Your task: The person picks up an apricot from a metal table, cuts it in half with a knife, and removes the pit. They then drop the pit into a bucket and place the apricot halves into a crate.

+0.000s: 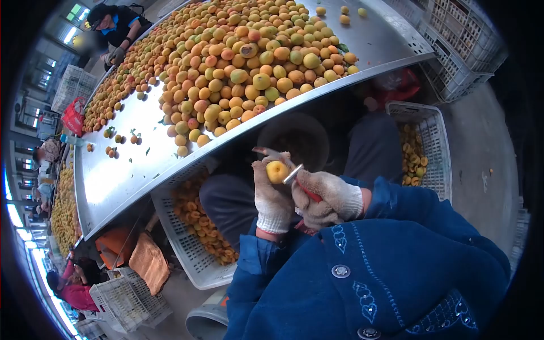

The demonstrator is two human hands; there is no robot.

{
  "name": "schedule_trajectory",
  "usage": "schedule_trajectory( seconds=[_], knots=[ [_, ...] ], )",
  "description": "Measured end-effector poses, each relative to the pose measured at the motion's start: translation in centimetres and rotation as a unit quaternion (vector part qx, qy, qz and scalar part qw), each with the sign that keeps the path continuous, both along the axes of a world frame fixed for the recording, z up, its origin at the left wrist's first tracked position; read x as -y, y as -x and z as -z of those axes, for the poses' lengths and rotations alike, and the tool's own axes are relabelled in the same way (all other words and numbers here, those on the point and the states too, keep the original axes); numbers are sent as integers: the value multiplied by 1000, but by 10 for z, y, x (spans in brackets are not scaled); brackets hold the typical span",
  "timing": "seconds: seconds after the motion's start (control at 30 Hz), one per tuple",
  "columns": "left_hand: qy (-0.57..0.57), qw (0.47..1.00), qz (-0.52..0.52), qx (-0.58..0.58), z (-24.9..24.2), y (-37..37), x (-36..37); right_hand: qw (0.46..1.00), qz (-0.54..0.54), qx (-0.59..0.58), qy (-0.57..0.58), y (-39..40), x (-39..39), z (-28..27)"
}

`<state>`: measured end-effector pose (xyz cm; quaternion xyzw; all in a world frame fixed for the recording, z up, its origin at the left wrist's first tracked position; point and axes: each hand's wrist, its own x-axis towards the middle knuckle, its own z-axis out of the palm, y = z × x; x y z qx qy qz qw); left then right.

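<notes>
My left hand [271, 197], in a white-and-tan knit glove, pinches a yellow apricot [277, 171] between thumb and fingers above my lap. Close against the fruit's right side is the bright metal end of a red-handled knife [293, 174]. My right hand [324, 199], gloved the same way, is wrapped round its red handle. Below and beyond the hands a round tub [294, 133] stands in shadow under the table edge. A white crate [195, 275] of halved apricots sits by my left knee, and another white crate [445, 150] with apricot halves is at my right.
A metal sorting table [187, 161] slopes across ahead, bearing a large heap of whole apricots [226, 68]. A person [116, 25] works at its far left side. Stacked crates [467, 34] stand at the right. A grey bucket [207, 320] and more crates [127, 300] are at lower left.
</notes>
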<state>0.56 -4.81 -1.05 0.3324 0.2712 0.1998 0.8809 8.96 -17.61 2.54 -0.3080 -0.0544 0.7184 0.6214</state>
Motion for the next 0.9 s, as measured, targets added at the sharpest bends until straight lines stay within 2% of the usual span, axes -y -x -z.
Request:
schedule_trajectory(
  seconds=[0.03, 0.07, 0.1, 0.13, 0.2, 0.23, 0.3, 0.37, 0.43, 0.57, 0.63, 0.67, 0.73, 0.8, 0.9],
  knots=[
    [0, 1000, 1, 1, 3, 1, -2, 998, 10, 59, 15, -1, 1, 1],
    [49, 997, 25, 53, 8, 3, -6, 998, 11, 59, 14, -1, 2, 3],
    [99, 988, 48, 105, 9, 5, -8, 987, 10, 159, 21, -1, 3, 5],
    [95, 995, 22, 39, 7, 5, -8, 966, 9, 258, 26, -1, 4, 7],
    [64, 995, 47, 61, 12, 7, -12, 897, -10, 442, 15, -1, 9, 11],
    [33, 993, 75, 83, 14, 7, -13, 897, -10, 442, 15, 0, 8, 12],
    [40, 995, 55, 77, 14, 6, -11, 879, -54, 469, 71, 2, 7, 13],
    [47, 996, 36, 73, 14, 4, -11, 879, -45, 469, 65, 4, 7, 20],
    [2, 996, 40, 85, 17, 6, -12, 880, -39, 469, 59, 4, 7, 22],
    [-9, 994, 49, 100, 18, 6, -12, 854, -56, 511, 73, 3, 6, 11],
    [32, 998, -44, 30, 11, 0, -9, 850, -52, 518, 81, 2, 7, 7],
    [33, 998, -45, 31, 12, 0, -12, 852, -21, 518, 67, 3, 9, 6],
    [151, 986, -3, 66, 14, 3, -19, 855, 9, 517, 53, 3, 8, 9],
    [157, 985, 6, 70, 11, 4, -19, 829, -24, 557, 45, 2, 7, 13],
    [155, 985, 7, 69, 8, 4, -16, 827, -48, 556, 64, 2, 3, 7]
  ],
)
